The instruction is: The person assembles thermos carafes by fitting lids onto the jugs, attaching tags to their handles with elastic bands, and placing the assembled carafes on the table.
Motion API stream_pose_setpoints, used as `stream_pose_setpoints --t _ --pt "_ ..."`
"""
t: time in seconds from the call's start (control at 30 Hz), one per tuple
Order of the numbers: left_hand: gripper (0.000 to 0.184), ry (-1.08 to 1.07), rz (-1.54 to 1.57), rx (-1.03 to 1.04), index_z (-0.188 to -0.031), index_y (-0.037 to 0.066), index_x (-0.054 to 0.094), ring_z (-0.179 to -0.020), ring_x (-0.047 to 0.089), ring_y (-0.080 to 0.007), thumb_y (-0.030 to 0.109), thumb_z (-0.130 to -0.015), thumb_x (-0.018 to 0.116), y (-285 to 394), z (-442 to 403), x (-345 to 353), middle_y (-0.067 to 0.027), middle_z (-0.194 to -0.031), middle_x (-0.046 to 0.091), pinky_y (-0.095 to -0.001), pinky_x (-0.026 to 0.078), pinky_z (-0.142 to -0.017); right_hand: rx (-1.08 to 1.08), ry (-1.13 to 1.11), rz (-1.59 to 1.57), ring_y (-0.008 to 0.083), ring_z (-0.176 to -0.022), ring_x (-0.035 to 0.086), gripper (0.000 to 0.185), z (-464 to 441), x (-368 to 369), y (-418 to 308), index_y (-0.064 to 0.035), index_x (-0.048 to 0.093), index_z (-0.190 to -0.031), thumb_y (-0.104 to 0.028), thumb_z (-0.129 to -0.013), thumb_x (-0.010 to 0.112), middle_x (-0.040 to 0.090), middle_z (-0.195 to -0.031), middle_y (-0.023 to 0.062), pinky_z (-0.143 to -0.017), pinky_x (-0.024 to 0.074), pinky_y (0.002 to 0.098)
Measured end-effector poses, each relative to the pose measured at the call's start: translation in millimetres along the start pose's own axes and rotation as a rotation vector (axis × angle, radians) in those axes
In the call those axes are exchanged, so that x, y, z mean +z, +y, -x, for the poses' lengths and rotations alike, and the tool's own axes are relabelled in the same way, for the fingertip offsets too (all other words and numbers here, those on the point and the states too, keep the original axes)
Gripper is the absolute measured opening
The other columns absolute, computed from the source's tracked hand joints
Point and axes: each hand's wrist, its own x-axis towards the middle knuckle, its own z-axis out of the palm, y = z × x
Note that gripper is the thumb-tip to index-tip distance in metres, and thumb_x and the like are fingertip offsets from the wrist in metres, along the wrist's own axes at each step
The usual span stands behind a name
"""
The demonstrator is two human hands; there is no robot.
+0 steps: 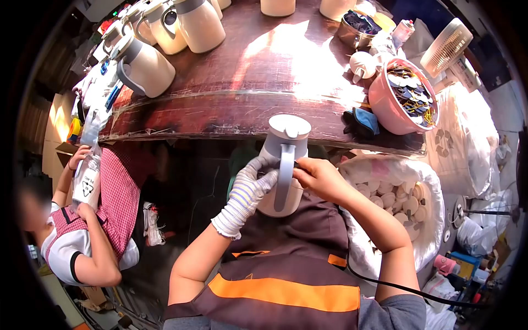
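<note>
A cream and grey vacuum jug (284, 204) stands upright in front of my body, its grey handle facing me and its white lid on top. My left hand (252, 184), in a striped knit glove, is closed round the jug's side at the handle. On the other side, my bare right hand (316, 175) is pinched close by the handle, with a small dark bit showing at its fingertips. What that bit is, I cannot make out.
Several similar jugs (199, 27) stand on the dark red table (220, 104). A pink tub (379, 102) of tags and a blue-black glove (364, 121) sit at its right. Below is a lined basket (432, 192) of round lids. At left, a person (91, 247) handles a plastic bag.
</note>
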Motion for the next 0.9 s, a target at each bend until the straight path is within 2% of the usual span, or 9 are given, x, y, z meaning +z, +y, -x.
stream_pose_setpoints --t 0.07,0.17,0.23,0.43,0.5,0.57,0.7,0.83,0.9 --pt "0.026 0.035 0.017 -0.040 -0.112 0.005 0.061 -0.073 0.058 -0.0058 0.020 -0.091 0.065 0.9 0.4 0.5 0.0009 -0.085 0.063 -0.0220 0.047 -0.064 0.074 0.013 -0.112 0.0194 -0.063 0.061 0.025 -3.9 0.3 -4.0 -0.0015 0.065 -0.098 -0.024 -0.091 0.059 0.063 -0.068 0.0089 -0.065 0.0493 0.0335" --pt "0.026 0.226 0.149 -0.078 -0.107 0.005 0.052 -0.063 0.060 -0.0086 0.023 -0.092 0.063 6.3 -5.8 -5.0 -0.0038 -0.084 0.061 -0.0217 0.049 -0.054 0.177 -0.085 -0.333 0.0108 -0.068 0.061 0.026 0.0 -18.5 0.0 0.0006 0.066 -0.097 -0.024 -0.092 0.060 0.065 -0.075 0.0046 -0.063 0.0508 0.0279" --pt "0.026 0.299 0.345 0.019 -0.110 0.004 0.049 -0.062 0.061 -0.0102 0.022 -0.094 0.059 7.7 -8.4 -12.2 -0.0047 -0.084 0.061 -0.0243 0.051 -0.053 0.098 -0.091 -0.694 0.0110 -0.078 0.061 0.022 6.7 -25.6 4.3 -0.0012 0.066 -0.096 -0.022 -0.092 0.061 0.064 -0.084 0.0035 -0.076 0.0501 0.0281" --pt "0.013 0.319 0.203 0.304 -0.104 0.004 0.054 -0.080 0.063 -0.0110 0.012 -0.095 0.057 27.7 3.4 5.4 -0.0049 -0.095 0.063 -0.0264 0.053 -0.075 -0.143 0.071 -1.280 0.0166 -0.089 0.062 0.024 3.8 -6.7 0.5 -0.0006 0.062 -0.112 -0.017 -0.094 0.057 0.066 -0.093 0.0080 -0.085 0.0470 0.0332" --pt "0.014 0.289 0.022 0.560 -0.107 0.004 0.055 -0.087 0.060 -0.0095 0.003 -0.093 0.057 25.0 7.0 6.7 -0.0046 -0.101 0.062 -0.0247 0.051 -0.081 -0.207 -0.021 -1.164 0.0165 -0.087 0.064 0.032 5.1 -9.9 -10.4 0.0003 0.056 -0.124 -0.013 -0.095 0.055 0.067 -0.095 0.0094 -0.075 0.0498 0.0303" --pt "0.021 0.196 -0.154 0.634 -0.108 0.003 0.057 -0.092 0.059 -0.0114 -0.004 -0.088 0.061 17.9 9.2 0.6 -0.0050 -0.103 0.062 -0.0262 0.049 -0.085 -0.011 -0.076 -0.966 0.0118 -0.071 0.064 0.041 8.0 -18.8 -41.2 -0.0023 0.050 -0.134 -0.009 -0.094 0.056 0.068 -0.095 0.0098 -0.055 0.0475 0.0214" --pt "0.027 0.094 -0.582 0.871 -0.108 0.003 0.058 -0.091 0.060 -0.0150 -0.009 -0.084 0.060 30.8 11.6 1.5 -0.0075 -0.105 0.061 -0.0285 0.049 -0.082 -0.040 -0.087 -0.651 0.0103 -0.070 0.063 0.049 7.0 -4.8 -56.9 -0.0078 0.053 -0.134 -0.012 -0.087 0.069 0.069 -0.095 0.0064 -0.063 0.0502 0.0239" --pt "0.045 0.209 0.109 0.557 -0.125 0.007 0.043 -0.094 0.058 -0.0145 -0.009 -0.085 0.058 6.2 11.7 14.9 -0.0068 -0.114 0.056 -0.0296 0.047 -0.089 -0.227 0.153 -0.132 0.0174 -0.077 0.065 0.036 9.3 -11.5 -63.4 -0.0062 0.063 -0.111 -0.019 -0.080 0.075 0.068 -0.091 0.0086 -0.066 0.0498 0.0285" --pt "0.048 -0.023 0.400 0.364 -0.129 0.006 0.041 -0.104 0.054 -0.0141 0.002 -0.086 0.063 1.2 -3.7 14.6 -0.0073 -0.119 0.052 -0.0312 0.046 -0.093 -0.315 0.262 0.038 0.0209 -0.078 0.064 0.029 8.9 -10.0 -63.2 -0.0061 0.066 -0.100 -0.020 -0.077 0.077 0.066 -0.087 0.0086 -0.066 0.0492 0.0310"
